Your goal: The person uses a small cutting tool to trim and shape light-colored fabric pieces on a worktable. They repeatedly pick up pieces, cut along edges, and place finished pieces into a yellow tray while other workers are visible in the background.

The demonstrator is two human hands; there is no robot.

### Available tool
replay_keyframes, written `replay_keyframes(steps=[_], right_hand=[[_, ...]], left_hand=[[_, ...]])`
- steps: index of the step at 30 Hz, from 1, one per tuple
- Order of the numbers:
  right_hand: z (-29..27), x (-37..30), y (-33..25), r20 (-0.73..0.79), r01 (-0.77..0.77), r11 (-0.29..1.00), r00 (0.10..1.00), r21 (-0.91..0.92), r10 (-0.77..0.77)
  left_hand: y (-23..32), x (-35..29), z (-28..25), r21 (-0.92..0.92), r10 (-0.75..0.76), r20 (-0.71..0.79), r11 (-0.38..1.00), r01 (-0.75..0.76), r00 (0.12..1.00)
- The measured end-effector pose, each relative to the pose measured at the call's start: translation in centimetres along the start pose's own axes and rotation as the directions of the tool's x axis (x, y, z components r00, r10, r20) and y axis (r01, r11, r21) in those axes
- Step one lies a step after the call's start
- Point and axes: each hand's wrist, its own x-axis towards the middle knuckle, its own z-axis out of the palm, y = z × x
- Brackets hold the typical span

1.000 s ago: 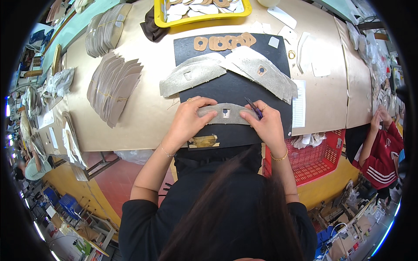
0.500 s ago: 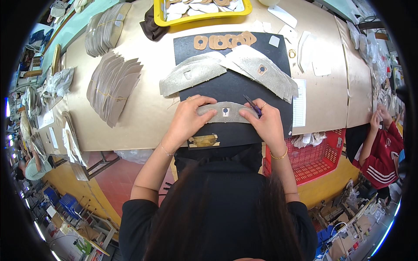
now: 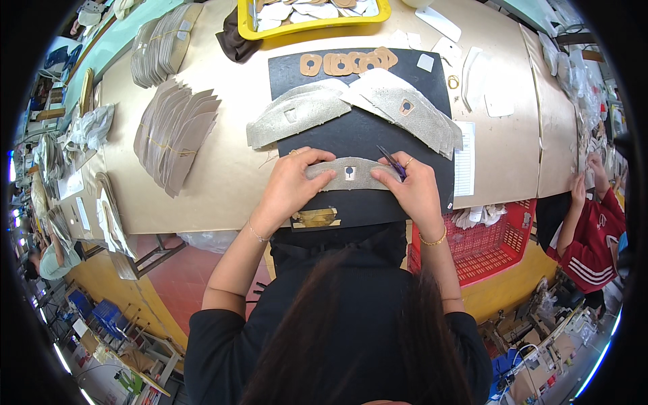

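A curved grey fabric piece [image 3: 362, 179] with a small keyhole-shaped opening in a pale patch lies between my hands on the black mat [image 3: 391, 209]. My left hand [image 3: 295, 181] pinches its left end between thumb and fingers. The right end is gripped by my right hand [image 3: 413, 185], thumb on top. Small pointed scissors [image 3: 391, 160] with dark blades are also tucked in the right hand, tips past the fingers. Beyond them sit a left stack of grey curved pieces [image 3: 307, 111] and a right stack [image 3: 422, 121]. Tan keyhole patches [image 3: 341, 64] form a row along the mat's far edge.
A yellow tray [image 3: 317, 32] of white and tan pieces stands at the back. Banded bundles [image 3: 177, 138] of curved pieces lie at left. A printed sheet [image 3: 464, 158] is right of the mat. Below the table edge is a red crate [image 3: 486, 250]; another person [image 3: 588, 229] works far right.
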Motion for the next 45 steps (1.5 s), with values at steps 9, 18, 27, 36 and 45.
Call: replay_keyframes(steps=[9,18,27,36,45], right_hand=[[-0.2,0.1,-0.2,0.011,-0.003,1.000,1.000,-0.008,0.003],[-0.2,0.2,-0.3,0.015,0.008,1.000,1.000,-0.013,-0.008],[-0.3,0.3,-0.5,0.032,-0.011,0.999,0.999,-0.048,0.013],[0.1,0.3,-0.2,0.014,0.020,0.998,1.000,-0.054,-0.019],[0.5,0.3,0.0,-0.011,0.055,0.991,0.998,-0.119,-0.057]], left_hand=[[0.0,0.0,0.1,0.030,0.043,-0.021,0.999,-0.043,0.999],[0.0,0.0,0.1,0.000,-0.001,-0.003,1.000,0.001,1.000],[0.1,0.0,0.0,0.026,0.001,-0.008,1.000,-0.001,1.000],[0.1,-0.1,0.5,0.084,0.030,-0.048,0.996,-0.026,0.998],[1.7,-1.3,1.5,0.462,0.097,-0.091,0.886,-0.044,0.991]])
